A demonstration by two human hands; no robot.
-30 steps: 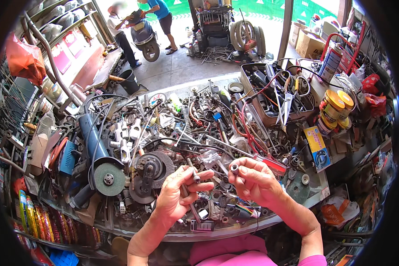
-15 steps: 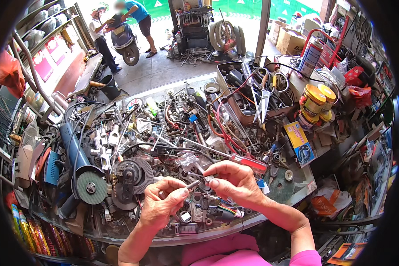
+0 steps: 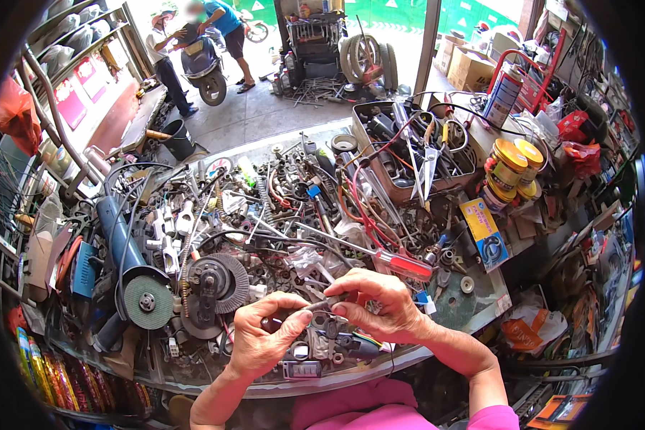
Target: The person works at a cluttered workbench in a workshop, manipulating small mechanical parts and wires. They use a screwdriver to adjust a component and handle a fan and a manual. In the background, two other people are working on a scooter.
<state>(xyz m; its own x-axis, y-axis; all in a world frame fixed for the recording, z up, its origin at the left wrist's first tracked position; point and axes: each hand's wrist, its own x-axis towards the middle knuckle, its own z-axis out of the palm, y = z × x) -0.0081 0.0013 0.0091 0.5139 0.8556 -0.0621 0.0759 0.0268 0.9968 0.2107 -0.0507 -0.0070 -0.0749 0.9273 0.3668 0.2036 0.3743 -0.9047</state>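
My left hand (image 3: 265, 330) pinches a small metal bolt (image 3: 317, 306) between thumb and fingertips, above the cluttered workbench. My right hand (image 3: 383, 312) is closed on a short metal fitting (image 3: 337, 302) at the bolt's right end; the fingers partly hide where the pieces meet. Under and around both hands lie loose nuts, wires and metal parts. A flap disc (image 3: 233, 279) and an angle grinder (image 3: 120, 226) are to the left. A red-handled screwdriver (image 3: 401, 264) lies just beyond my right hand.
A metal toolbox (image 3: 408, 143) with scissors and tools stands at the back right, beside yellow cans (image 3: 505, 165) and a patch box (image 3: 484, 233). A black bucket (image 3: 179, 143) is on the floor beyond the bench. Two people (image 3: 222, 32) stand at a scooter (image 3: 204, 72) in the doorway.
A second ago my hands held the two metal pieces apart; now they have met, with the bolt turned sideways to the fitting. The view has also shifted slightly.
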